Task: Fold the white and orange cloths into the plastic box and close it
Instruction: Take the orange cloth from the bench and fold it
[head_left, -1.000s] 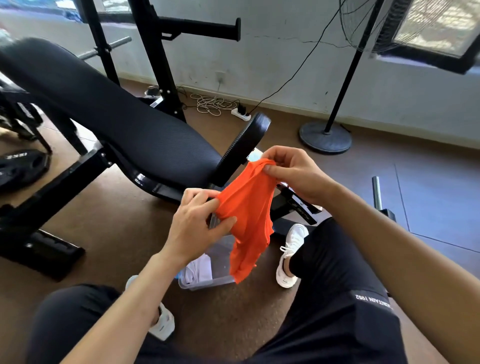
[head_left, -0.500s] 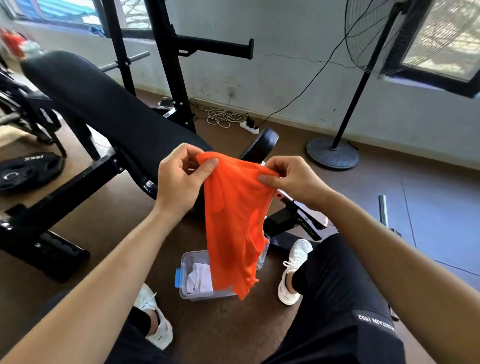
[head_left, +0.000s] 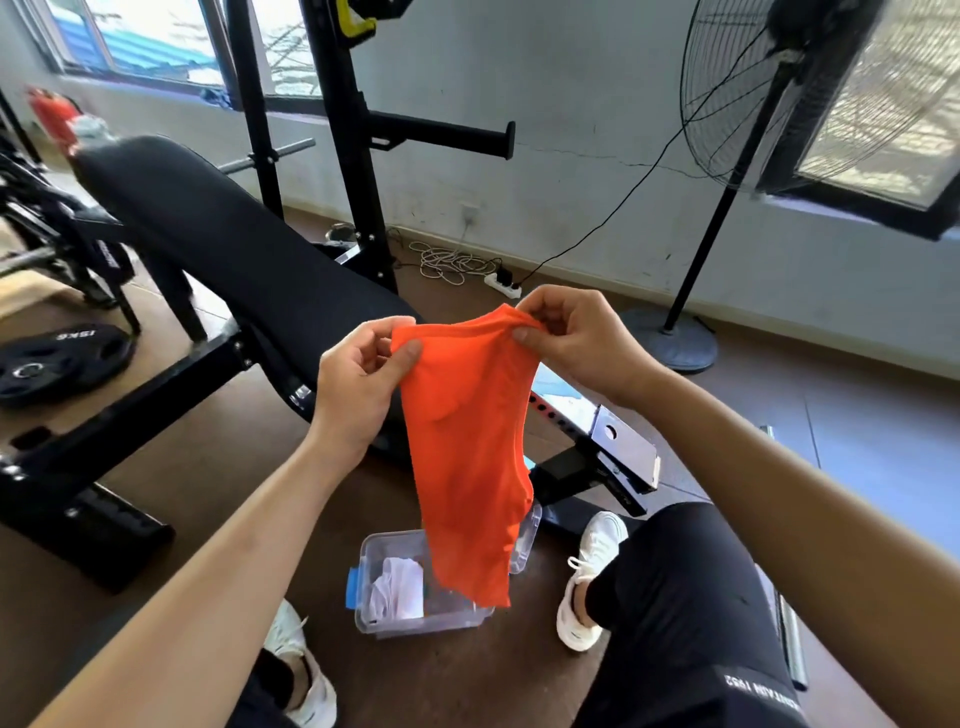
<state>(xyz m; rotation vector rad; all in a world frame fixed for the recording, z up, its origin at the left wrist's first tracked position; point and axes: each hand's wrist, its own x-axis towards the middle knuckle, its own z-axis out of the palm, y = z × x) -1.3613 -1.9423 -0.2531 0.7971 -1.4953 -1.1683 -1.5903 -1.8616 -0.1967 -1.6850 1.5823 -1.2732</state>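
Observation:
An orange cloth (head_left: 467, 457) hangs in the air in front of me, held by its top edge. My left hand (head_left: 358, 379) pinches its left corner and my right hand (head_left: 576, 338) pinches its right corner. Below it on the floor, between my feet, stands a clear plastic box (head_left: 384, 618) with a blue latch, open at the top. A white cloth (head_left: 397, 592) lies folded inside the box at its left side. The hanging orange cloth covers the box's right part, where a clear piece, perhaps the lid (head_left: 527, 540), shows at the edge.
A black weight bench (head_left: 218, 270) and its steel frame (head_left: 597, 467) stand just beyond the box. Weight plates (head_left: 57, 364) lie at the left. A standing fan (head_left: 691, 291) and a power strip with cables (head_left: 498, 280) are by the far wall. My white shoes (head_left: 587, 577) flank the box.
My left hand rose from the cloth's middle to its top left corner, and both hands have spread the orange cloth wider and lifted it so it hangs flat above the box.

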